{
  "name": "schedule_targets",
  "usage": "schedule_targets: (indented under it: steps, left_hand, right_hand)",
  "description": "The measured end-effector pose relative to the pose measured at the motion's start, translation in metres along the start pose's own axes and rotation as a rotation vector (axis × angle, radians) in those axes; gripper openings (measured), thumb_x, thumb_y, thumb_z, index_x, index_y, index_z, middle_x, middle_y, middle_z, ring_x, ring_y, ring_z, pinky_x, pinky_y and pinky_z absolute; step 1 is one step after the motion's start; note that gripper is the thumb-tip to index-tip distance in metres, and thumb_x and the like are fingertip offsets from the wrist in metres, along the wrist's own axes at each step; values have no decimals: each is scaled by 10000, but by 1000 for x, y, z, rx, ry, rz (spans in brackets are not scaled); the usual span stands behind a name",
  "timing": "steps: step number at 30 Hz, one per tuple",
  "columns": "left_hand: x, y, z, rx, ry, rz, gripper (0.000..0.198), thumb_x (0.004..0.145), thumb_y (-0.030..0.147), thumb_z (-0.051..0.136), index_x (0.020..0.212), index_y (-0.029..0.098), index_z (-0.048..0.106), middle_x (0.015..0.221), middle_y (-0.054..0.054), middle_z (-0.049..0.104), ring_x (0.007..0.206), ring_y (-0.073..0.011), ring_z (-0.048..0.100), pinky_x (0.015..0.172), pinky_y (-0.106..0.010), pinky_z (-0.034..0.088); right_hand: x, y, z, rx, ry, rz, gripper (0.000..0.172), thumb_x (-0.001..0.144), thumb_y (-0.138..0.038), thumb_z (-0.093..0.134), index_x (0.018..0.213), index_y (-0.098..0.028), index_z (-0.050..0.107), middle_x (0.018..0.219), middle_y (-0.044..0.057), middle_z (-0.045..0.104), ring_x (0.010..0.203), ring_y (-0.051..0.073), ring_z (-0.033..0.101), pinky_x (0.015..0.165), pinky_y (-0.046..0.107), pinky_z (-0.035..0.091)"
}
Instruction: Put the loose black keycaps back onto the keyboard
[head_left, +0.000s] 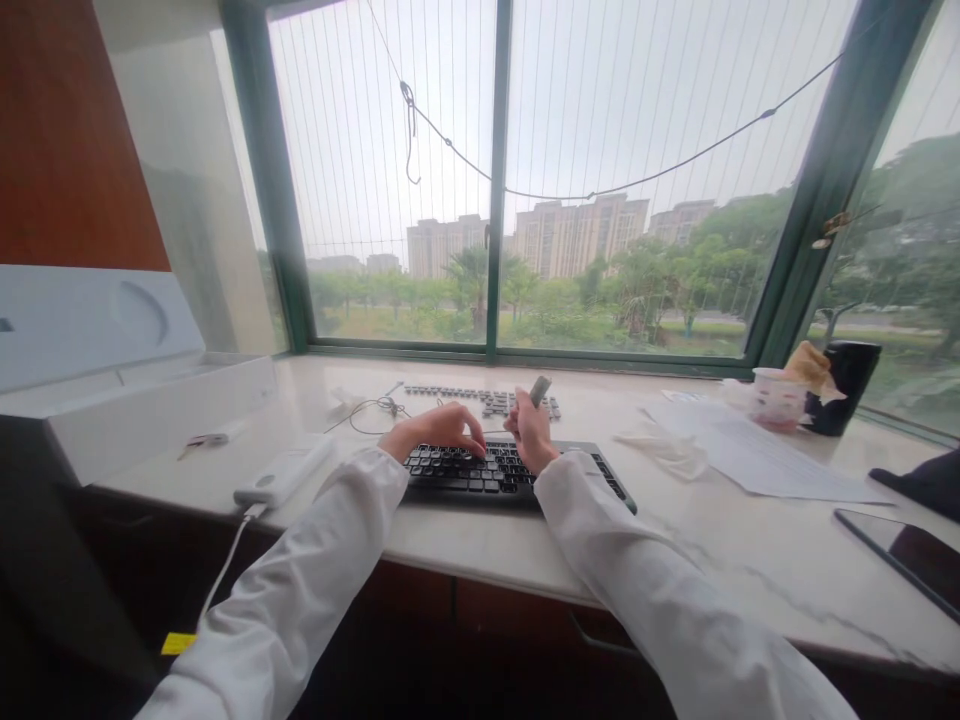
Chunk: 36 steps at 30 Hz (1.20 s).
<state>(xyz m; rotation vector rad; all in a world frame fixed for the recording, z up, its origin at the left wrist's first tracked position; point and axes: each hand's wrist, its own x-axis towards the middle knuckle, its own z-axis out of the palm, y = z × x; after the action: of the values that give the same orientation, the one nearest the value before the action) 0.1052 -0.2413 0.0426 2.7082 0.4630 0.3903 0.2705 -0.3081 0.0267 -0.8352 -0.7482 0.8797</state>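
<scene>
A black keyboard [487, 475] lies on the pale tabletop in front of me. My left hand [450, 430] is bent over its keys with the fingers curled down and drawn together. Whatever lies at those fingertips is too small to make out. Wrapped round the thick grey-green handle of what looks like a screwdriver [540, 390] is my right hand [531, 430], above the keyboard's right half. A thin shaft seems to stick out leftward from that fist. Behind the keyboard, loose keycaps [450, 392] are laid out in rows.
A thin dark cable [367, 405] is coiled behind my left hand. Further left are a white power strip [281, 475] and an open white box [165, 400]. To the right lie crumpled tissue [671, 450], paper sheets [757, 450], a cup [780, 398] and a phone [911, 550].
</scene>
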Motion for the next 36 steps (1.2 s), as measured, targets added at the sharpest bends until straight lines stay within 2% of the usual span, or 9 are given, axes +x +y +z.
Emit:
schedule_targets:
  steps: [4, 12, 27, 36]
  left_hand:
    - [-5, -3, 7, 20, 27, 54, 278, 736, 464, 747, 864, 221, 794, 758, -24, 738, 621, -99, 577, 622, -207, 402]
    - [-8, 6, 10, 124, 36, 135, 224, 808, 426, 694, 871, 238, 797, 747, -20, 721, 583, -79, 532, 593, -201, 370]
    - [-10, 12, 14, 121, 74, 118, 232, 823, 403, 679, 832, 188, 766, 784, -30, 706, 636, -90, 580, 596, -195, 408]
    - [-10, 12, 15, 41, 68, 91, 257, 808, 417, 687, 821, 168, 751, 781, -36, 708, 652, -93, 582, 622, -194, 425]
  right_hand:
    - [2, 11, 4, 12, -54, -4, 453, 812, -416, 643, 576, -238, 299, 440, -96, 288, 377, 53, 229, 354, 217, 267]
    - [-2, 16, 4, 20, -11, 40, 426, 848, -383, 616, 593, -232, 310, 429, -105, 257, 364, 47, 221, 343, 210, 236]
    - [-13, 16, 8, -41, -49, 40, 416, 860, -381, 588, 587, -233, 311, 422, -102, 271, 357, 51, 238, 345, 206, 259]
    - [-11, 25, 9, -153, -84, -26, 384, 813, -450, 611, 597, -225, 386, 420, -78, 359, 352, 70, 319, 353, 220, 291]
